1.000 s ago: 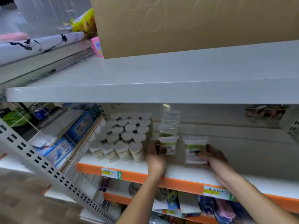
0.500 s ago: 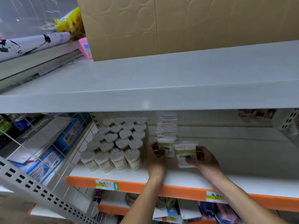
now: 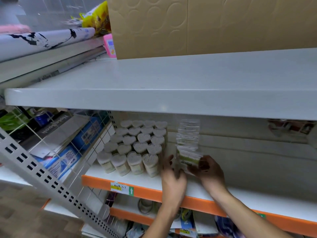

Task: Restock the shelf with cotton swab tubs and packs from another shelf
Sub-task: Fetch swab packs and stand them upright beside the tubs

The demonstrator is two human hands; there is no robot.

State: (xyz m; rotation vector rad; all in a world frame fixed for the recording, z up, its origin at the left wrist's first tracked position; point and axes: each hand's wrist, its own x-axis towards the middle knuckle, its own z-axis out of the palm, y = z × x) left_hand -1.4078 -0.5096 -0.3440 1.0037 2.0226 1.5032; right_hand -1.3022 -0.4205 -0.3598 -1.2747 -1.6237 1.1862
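Cotton swab tubs [image 3: 135, 146], about twenty, packs [image 3: 188, 143] one row

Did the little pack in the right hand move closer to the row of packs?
Yes. The pack held by the right hand slid left, toward the tubs. It now sits at the front of the row of packs instead of apart.

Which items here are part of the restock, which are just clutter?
Job: swab tubs; swab packs; front pack in right hand; left hand; orange-edged shelf.

Clutter: cardboard box; pink item; blue packs; yellow bag.
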